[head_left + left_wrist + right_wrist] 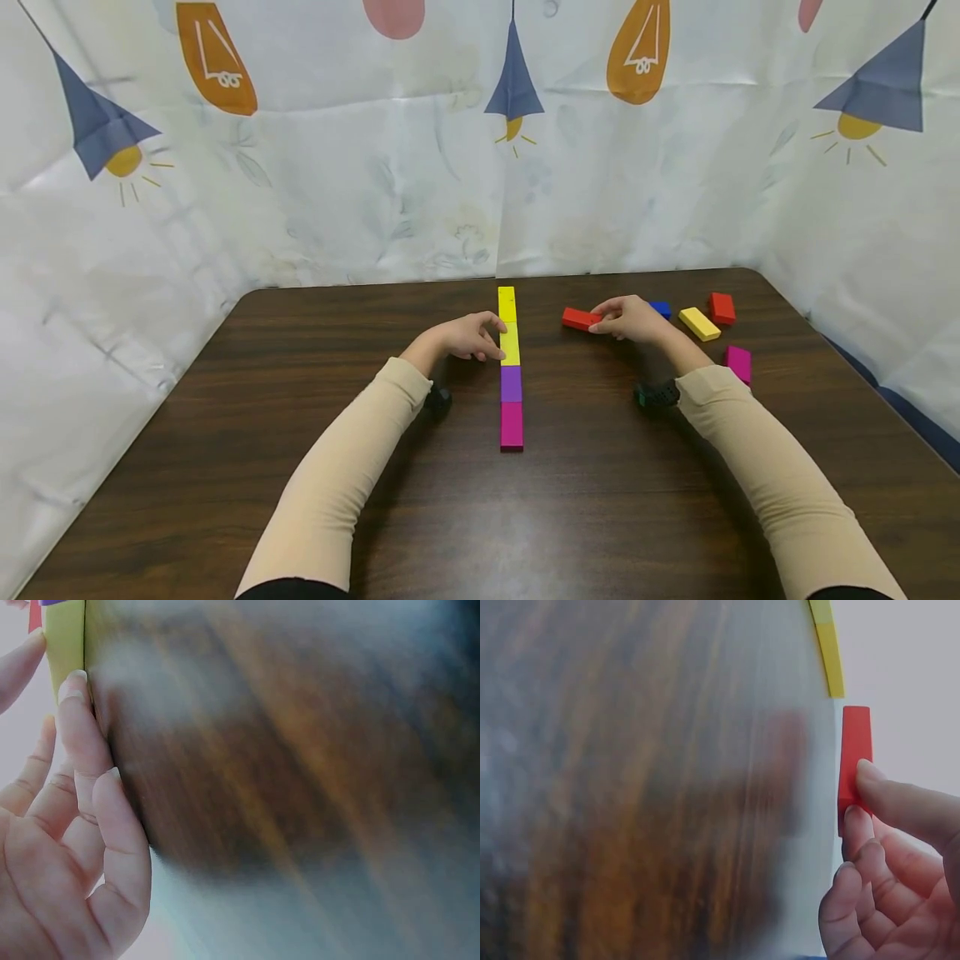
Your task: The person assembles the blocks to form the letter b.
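Observation:
My right hand (pixel 633 319) pinches a red block (pixel 581 318) between thumb and fingers, to the right of a line of blocks. In the right wrist view the red block (pixel 856 754) points up from the fingertips, its shape faintly mirrored on the tabletop. My left hand (pixel 471 336) is at the left side of the line, thumb and index fingertip against a yellow block (pixel 509 346), the other fingers loosely bent. That line runs from another yellow block (pixel 507 304) at the far end, through a purple block (pixel 511 384), to a magenta block (pixel 512 427) nearest me.
Beyond my right hand lie a blue block (pixel 660 309), a loose yellow block (pixel 700 324), a second red block (pixel 722 308) and a second magenta block (pixel 738 363), partly behind the sleeve. The dark wooden table (pixel 442 517) ends at a printed white curtain (pixel 337 183).

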A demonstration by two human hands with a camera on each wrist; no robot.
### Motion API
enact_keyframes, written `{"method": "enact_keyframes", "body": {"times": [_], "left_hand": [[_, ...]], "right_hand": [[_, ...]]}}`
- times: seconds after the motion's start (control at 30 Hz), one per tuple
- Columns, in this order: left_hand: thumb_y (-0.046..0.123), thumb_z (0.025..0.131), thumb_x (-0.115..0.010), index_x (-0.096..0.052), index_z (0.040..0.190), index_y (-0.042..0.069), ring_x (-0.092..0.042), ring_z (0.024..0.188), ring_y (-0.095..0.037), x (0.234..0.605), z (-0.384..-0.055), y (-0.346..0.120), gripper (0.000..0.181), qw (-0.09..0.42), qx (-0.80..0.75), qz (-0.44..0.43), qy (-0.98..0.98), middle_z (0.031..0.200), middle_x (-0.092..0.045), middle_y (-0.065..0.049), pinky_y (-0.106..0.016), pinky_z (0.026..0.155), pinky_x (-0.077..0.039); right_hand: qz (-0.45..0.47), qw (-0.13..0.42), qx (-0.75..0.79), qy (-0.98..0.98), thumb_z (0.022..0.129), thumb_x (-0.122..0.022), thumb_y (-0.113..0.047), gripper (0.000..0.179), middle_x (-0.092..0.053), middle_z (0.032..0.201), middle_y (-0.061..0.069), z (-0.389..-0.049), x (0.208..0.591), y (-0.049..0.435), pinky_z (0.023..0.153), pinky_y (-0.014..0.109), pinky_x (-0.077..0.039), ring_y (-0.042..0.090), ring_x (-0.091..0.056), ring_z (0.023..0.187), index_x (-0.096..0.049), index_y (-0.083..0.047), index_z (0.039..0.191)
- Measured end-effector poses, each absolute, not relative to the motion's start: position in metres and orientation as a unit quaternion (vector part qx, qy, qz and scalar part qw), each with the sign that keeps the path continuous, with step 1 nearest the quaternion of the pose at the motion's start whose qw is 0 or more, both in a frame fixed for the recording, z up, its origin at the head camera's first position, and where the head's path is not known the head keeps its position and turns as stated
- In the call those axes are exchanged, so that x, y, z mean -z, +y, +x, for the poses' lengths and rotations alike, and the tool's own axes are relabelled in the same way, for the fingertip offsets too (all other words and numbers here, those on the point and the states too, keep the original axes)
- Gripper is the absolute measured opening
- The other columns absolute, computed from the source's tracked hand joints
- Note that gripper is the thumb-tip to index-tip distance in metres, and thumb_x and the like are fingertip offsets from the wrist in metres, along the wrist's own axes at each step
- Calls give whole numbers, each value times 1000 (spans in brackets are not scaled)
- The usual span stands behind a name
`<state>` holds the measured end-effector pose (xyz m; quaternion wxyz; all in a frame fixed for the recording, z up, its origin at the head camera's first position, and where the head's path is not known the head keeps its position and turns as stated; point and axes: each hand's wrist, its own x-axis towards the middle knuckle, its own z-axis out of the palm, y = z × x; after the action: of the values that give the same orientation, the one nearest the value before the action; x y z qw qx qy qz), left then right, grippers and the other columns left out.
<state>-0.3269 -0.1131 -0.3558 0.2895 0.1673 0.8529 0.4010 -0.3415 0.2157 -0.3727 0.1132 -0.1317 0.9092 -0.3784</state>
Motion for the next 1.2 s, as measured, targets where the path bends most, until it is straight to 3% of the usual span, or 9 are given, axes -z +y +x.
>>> {"method": "enact_keyframes", "body": {"times": [0.6,1.2], "left_hand": [[11,97,-70,-46,137,4,-52,70,-12,353,-326,-113,47,285,-393,166,858,89,-62,-4,-23,60,-36],[11,97,-70,-46,136,4,-51,68,-12,355,-325,-113,46,286,-394,165,858,82,-60,-2,-23,60,-35]], "right_hand": [[-160,154,384,896,97,-72,-15,40,-66,87,5,-331,369,197,69,30,-49,19,-55,75,-63,7,129],[-185,155,373,896,95,-75,-15,38,-65,81,1,-326,370,170,65,30,-47,16,-52,67,-66,5,126]]}}
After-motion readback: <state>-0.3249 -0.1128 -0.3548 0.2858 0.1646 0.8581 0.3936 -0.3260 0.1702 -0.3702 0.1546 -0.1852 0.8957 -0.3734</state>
